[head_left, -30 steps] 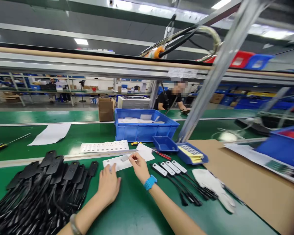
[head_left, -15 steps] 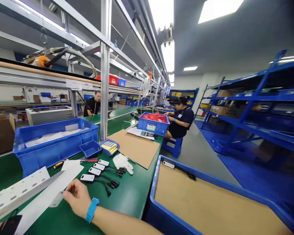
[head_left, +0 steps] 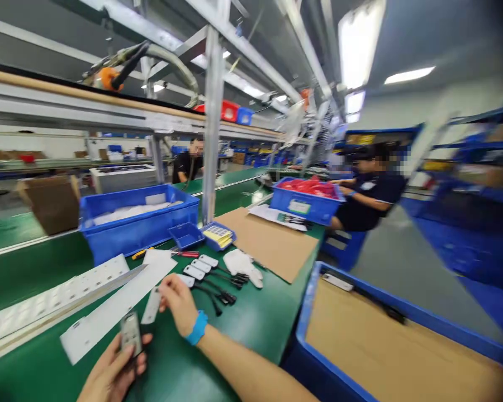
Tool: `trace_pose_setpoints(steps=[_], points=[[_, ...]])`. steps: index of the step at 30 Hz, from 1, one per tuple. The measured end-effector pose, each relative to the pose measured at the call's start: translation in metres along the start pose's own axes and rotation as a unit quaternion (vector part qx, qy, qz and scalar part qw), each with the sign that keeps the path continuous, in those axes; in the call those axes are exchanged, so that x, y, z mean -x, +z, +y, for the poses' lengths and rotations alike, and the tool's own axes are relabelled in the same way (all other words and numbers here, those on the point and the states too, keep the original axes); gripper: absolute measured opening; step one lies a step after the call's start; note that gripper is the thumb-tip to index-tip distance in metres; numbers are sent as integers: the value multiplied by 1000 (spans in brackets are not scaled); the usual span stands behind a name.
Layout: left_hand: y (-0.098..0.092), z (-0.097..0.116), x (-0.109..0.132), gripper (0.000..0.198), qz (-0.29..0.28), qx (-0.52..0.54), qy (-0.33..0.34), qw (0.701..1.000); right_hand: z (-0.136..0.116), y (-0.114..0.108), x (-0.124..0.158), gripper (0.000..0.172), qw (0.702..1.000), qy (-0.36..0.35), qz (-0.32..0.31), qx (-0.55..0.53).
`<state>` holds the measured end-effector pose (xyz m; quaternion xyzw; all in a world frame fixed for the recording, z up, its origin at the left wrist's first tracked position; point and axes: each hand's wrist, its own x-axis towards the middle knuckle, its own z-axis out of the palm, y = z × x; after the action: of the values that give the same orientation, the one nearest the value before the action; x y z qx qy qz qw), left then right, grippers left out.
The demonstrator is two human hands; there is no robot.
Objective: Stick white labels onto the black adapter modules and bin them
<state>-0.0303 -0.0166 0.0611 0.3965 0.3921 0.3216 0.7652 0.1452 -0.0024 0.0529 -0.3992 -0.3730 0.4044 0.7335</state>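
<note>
My left hand [head_left: 115,368], low in the view, grips a small grey rectangular device [head_left: 131,333] upright; motion blur softens its details. Between the thumb and fingers of my right hand [head_left: 179,304] is a thin white rectangular plate [head_left: 151,307], just right of that device. A blue band circles my right wrist. Several white modules with black cables [head_left: 194,272] lie in a row beyond my right hand, one partly covered by it. Left of my hands, a long white sheet [head_left: 109,312] lies on the green bench [head_left: 251,335].
A perforated white strip [head_left: 67,290] lies at the left. Behind are a large blue bin [head_left: 138,229], small blue trays [head_left: 186,235], a white glove [head_left: 245,265] and cardboard [head_left: 272,240]. A cardboard-lined blue crate [head_left: 385,335] stands right. A seated co-worker [head_left: 371,187] is at a bin of red bags.
My left hand has risen into view with the grey device. The white plate in my right hand has been lifted and stands more upright. The camera has turned left.
</note>
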Motion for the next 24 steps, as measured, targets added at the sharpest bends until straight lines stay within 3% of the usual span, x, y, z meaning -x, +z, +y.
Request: trace_pose_setpoints(steps=[8, 14, 24], points=[[5, -6, 16, 71, -118, -9, 3, 993, -12, -1, 26, 20, 982, -10, -91, 167], [4, -8, 16, 67, -135, -2, 1, 991, -12, 1, 36, 19, 966, -5, -124, 225], [2, -11, 13, 59, -147, -28, 6, 989, -12, 1, 39, 17, 962, 6, -127, 243]])
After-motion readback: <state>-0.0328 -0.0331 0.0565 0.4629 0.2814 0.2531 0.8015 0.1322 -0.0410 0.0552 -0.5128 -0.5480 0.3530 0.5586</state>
